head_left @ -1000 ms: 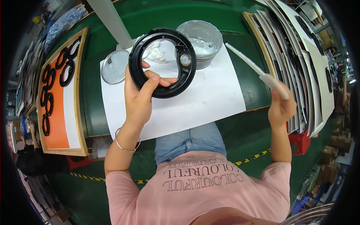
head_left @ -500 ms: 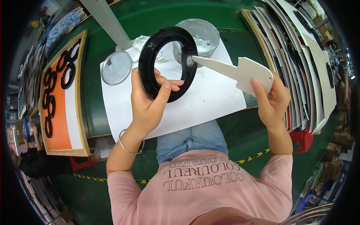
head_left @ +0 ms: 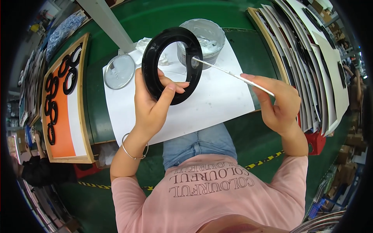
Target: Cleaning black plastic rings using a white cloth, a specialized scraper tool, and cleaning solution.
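Black ring partly hides grey tub.

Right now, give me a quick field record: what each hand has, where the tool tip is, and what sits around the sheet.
left hand: grips black ring, held up tilted
right hand: holds thin white flat tool
tool tip: touching the ring's right side
behind ring: round tub of white paste
work surface: white sheet on green table
left of sheet: tray of black rings
beside ring: clear round lid

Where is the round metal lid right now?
The round lid lies on the white paper's left corner, left of the black ring in the left hand.
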`<action>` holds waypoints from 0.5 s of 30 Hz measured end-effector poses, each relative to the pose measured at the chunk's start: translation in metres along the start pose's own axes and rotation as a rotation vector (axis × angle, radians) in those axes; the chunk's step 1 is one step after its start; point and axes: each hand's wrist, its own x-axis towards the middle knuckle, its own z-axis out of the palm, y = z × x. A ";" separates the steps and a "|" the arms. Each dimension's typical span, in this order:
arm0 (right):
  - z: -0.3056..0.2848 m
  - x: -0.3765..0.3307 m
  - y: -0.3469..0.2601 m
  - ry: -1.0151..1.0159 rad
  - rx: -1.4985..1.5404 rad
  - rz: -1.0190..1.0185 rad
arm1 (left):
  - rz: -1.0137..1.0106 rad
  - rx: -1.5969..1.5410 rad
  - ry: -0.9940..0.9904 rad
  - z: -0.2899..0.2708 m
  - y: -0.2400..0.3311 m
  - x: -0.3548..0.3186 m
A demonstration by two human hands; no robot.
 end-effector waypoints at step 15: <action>-0.012 0.002 0.013 -0.109 -0.101 -0.308 | -0.043 -0.002 0.017 -0.002 0.003 -0.001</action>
